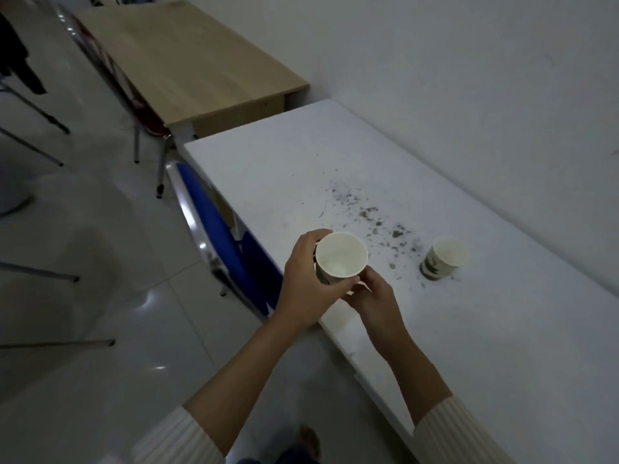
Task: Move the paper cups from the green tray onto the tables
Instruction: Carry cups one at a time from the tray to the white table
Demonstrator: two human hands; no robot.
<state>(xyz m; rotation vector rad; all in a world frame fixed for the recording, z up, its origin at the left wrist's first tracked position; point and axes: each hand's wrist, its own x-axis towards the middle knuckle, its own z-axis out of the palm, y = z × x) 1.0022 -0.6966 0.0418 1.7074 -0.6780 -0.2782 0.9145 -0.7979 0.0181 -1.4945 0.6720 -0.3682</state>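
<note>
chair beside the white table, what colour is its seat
Blue, with a shiny metal frame; the chair shows in the head view.

A dim room: plain white wall (469, 61), glossy pale tiled floor (83, 262), blue metal-framed chair (214, 236), light wooden desk (187, 61).

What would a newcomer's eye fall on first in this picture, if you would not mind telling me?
First, the paper cup held at centre over the near edge of the white table, with the left hand wrapped around its side and the right hand at its base. Next, a second cup standing on that table to the right, beside a scatter of dark specks.
</note>
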